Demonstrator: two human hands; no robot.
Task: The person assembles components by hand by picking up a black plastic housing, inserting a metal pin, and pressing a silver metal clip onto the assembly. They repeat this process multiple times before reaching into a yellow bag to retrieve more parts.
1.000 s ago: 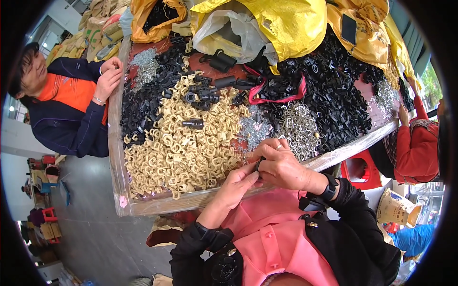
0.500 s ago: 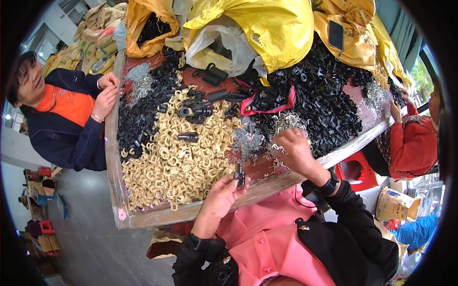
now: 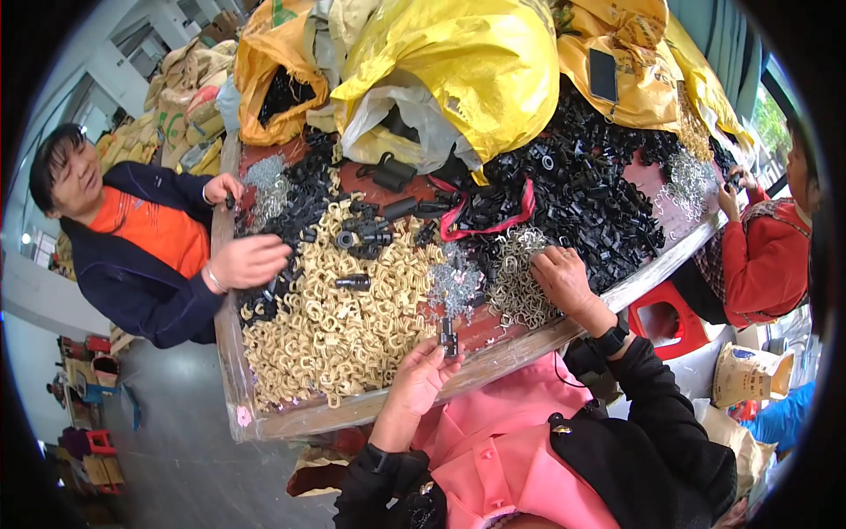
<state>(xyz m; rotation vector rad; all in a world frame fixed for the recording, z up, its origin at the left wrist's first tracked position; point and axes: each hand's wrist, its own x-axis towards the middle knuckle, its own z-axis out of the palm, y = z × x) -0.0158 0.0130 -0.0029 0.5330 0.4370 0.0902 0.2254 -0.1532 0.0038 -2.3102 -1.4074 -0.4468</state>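
Note:
My left hand (image 3: pixel 418 381) pinches a small black plastic fitting (image 3: pixel 449 339) upright at the table's near edge. In front of it lies a little heap of fine silver metal bits (image 3: pixel 456 284). My right hand (image 3: pixel 564 280) is at the right side of a pile of bent silver metal clips (image 3: pixel 511 286). Its fingers are curled down onto the clips, and whatever is between the fingertips is hidden. A broad heap of beige U-shaped plastic pieces (image 3: pixel 339 331) spreads to the left of my left hand.
Black plastic parts (image 3: pixel 599 198) cover the table's far right. A pink-red strap (image 3: pixel 449 225) and a black cylinder (image 3: pixel 390 173) lie mid-table. Yellow sacks (image 3: pixel 493 79) stand behind, one bearing a phone (image 3: pixel 603 74). Co-workers sit left (image 3: pixel 141 229) and right (image 3: pixel 767 238).
My right hand has come down onto the clip pile from just above it. My left hand keeps the black fitting. The left co-worker's hands have moved apart, one reaching over the table. The view has shifted slightly.

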